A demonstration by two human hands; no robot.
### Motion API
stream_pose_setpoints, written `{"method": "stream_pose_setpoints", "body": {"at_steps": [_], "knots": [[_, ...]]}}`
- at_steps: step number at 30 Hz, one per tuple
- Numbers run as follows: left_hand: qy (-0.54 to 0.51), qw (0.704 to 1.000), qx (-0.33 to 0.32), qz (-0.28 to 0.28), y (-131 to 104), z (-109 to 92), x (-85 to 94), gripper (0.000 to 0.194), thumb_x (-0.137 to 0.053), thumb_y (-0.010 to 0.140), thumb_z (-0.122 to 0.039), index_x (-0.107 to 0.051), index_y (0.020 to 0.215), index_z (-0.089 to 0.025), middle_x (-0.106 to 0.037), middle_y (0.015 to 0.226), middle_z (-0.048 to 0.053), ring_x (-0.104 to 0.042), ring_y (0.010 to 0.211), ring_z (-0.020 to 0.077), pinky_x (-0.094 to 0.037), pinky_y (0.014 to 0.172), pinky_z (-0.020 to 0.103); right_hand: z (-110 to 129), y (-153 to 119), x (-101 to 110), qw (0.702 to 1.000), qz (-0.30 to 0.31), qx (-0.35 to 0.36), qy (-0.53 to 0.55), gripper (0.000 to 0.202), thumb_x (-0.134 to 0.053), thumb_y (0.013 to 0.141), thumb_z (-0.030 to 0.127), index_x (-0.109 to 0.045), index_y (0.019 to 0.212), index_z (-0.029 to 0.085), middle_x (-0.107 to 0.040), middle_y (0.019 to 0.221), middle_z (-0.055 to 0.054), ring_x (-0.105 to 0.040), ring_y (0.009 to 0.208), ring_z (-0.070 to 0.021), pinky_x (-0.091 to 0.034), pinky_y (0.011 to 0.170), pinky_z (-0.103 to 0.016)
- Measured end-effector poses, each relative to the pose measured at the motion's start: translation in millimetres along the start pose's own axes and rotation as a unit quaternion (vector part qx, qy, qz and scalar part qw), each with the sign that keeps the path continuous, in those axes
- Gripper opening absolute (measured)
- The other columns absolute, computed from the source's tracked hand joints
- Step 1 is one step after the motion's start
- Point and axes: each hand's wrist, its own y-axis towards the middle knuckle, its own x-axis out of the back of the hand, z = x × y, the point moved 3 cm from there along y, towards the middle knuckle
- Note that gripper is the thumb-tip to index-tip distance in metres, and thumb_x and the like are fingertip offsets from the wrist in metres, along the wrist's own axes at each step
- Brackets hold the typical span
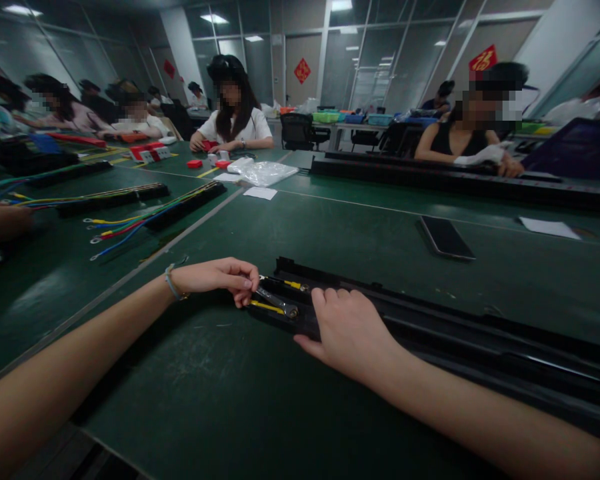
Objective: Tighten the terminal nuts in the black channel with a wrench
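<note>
A long black rail-like housing [430,320] lies on the green table, its near end at the centre. My left hand [236,280] is closed on the handle of a small wrench [273,301], whose head sits over a bolt at the housing's end. Beside the wrench run a yellow cable [267,307] and another cable with a yellow sleeve [293,285]. My right hand [349,328] rests over the housing just right of the wrench head, fingers bent over its far part and thumb on the near side. What lies under that palm is hidden.
A phone [446,238] lies beyond the housing on the green table [205,380]. Cable bundles with ring terminals [125,227] are at the left, near another person's blurred hand [3,223]. A plastic bag [267,172] and a long black rail [405,175] lie farther back, before seated people.
</note>
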Motion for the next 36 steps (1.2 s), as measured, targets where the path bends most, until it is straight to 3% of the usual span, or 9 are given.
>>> {"method": "stream_pose_setpoints", "body": {"at_steps": [36], "knots": [[-0.032, 0.999, 0.001, 0.007, -0.6, 2.0, 0.5, 0.009, -0.05, 0.084, -0.021, -0.054, 0.082, -0.013, -0.058, 0.073, 0.001, -0.056, 0.064, 0.0102, -0.045, 0.059, 0.019, -0.5, -0.5, 0.0, 1.0, -0.015, 0.0, 0.005, 0.047, -0.04, 0.071, 0.055, -0.051, 0.09, 0.013, -0.057, 0.078, -0.011, -0.053, 0.07, -0.0223, -0.038, 0.063, -0.034]]}}
